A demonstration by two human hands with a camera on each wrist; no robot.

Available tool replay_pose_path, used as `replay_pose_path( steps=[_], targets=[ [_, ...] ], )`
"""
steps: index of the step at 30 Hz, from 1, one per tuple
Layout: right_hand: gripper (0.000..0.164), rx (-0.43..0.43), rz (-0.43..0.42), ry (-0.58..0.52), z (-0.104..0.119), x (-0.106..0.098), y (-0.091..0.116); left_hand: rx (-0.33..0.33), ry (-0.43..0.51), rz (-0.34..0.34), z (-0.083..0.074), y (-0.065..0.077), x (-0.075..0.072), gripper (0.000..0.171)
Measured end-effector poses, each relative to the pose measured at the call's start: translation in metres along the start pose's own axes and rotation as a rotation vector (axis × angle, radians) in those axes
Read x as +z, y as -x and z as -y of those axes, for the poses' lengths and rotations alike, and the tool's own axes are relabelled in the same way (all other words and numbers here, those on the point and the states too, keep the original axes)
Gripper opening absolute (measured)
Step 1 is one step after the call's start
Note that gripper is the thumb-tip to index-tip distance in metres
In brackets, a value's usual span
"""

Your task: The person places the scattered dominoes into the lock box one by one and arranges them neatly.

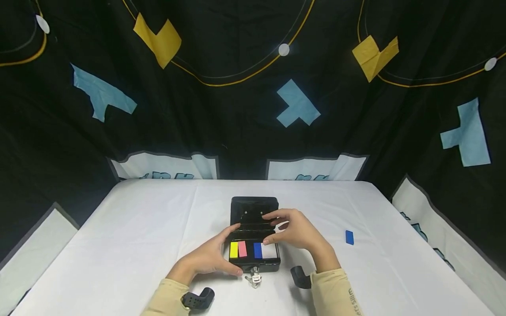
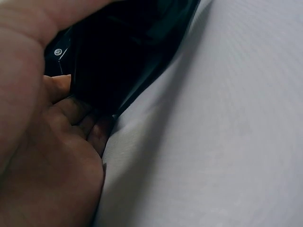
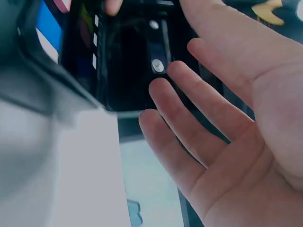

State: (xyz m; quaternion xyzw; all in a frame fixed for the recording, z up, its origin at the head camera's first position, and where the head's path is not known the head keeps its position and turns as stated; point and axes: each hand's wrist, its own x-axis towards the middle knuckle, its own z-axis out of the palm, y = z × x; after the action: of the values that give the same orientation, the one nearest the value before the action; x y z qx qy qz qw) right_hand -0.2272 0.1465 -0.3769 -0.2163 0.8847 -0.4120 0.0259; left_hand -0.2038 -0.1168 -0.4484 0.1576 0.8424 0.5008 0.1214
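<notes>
A black cash box (image 1: 248,262) stands on the table with its lid (image 1: 253,203) raised. Inside it lie a yellow block (image 1: 234,249), a pink block (image 1: 242,249), a blue block (image 1: 258,250) and a white block (image 1: 269,251). My left hand (image 1: 211,254) holds the box's left side, thumb by the front corner and fingers toward the hinge; in the left wrist view the lower fingers curl against the dark wall. Over the right part of the box, my right hand (image 1: 295,230) has relaxed, spread fingers with nothing between them, the thumb close above the white block.
Keys (image 1: 255,279) hang at the lock on the box's front. Another blue block (image 1: 349,237) lies apart on the white tabletop (image 1: 118,245) to the right. A dark patterned curtain (image 1: 237,123) hangs behind the table.
</notes>
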Motion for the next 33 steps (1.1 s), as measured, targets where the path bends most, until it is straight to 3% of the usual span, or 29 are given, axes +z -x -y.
replay_pose_path(
  steps=[5,17,24,33],
  targets=[
    [0.057,0.089,-0.070,0.028,-0.008,-0.012,0.006,-0.006,-0.003,-0.007,-0.001,0.001,0.002,0.124],
    [0.054,0.192,-0.219,0.069,-0.036,-0.035,0.014,-0.035,0.001,-0.022,-0.002,0.000,0.003,0.124],
    [0.066,0.229,-0.303,-0.014,-0.063,-0.049,0.024,-0.027,-0.008,-0.018,-0.002,-0.002,0.002,0.125],
    [0.080,0.438,-0.462,-0.075,-0.084,-0.066,0.041,-0.049,0.001,-0.021,-0.002,-0.002,0.002,0.126]
  ],
)
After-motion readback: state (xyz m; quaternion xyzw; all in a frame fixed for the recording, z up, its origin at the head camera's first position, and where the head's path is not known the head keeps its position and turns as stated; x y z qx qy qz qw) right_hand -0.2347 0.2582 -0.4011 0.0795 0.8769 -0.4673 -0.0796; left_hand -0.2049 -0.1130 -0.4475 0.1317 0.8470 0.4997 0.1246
